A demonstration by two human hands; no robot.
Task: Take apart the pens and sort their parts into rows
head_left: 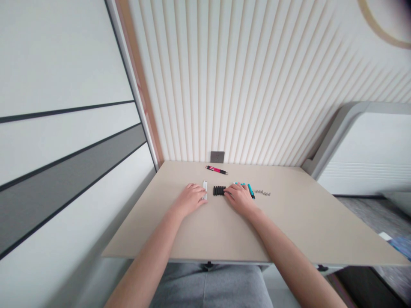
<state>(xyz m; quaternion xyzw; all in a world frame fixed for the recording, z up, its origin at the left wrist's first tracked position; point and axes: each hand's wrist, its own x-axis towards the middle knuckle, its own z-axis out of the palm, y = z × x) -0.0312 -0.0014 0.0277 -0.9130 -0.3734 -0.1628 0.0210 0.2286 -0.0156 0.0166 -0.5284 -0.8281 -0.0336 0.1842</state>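
On the left of the row of parts, my left hand point(192, 198) rests on the table with fingers bent and thumb apart, its fingertips touching slim white pieces point(205, 185). Their lower part is partly covered by the fingers. My right hand point(240, 198) lies palm down with its fingers spread, its left fingertips at the end of a row of short black ribbed cylinders point(218, 191). Blue pen parts point(251, 191) show beyond and beside this hand, which hides some of them. Farther right is a row of small metallic pieces point(262, 193), too small to name surely.
Red-and-black pens point(216, 170) lie near the back of the beige table point(221, 237). Behind it rises a ribbed wall with a dark socket point(217, 157). A white cabinet point(70, 222) stands at left; a grey-white padded panel point(362, 141) is at right.
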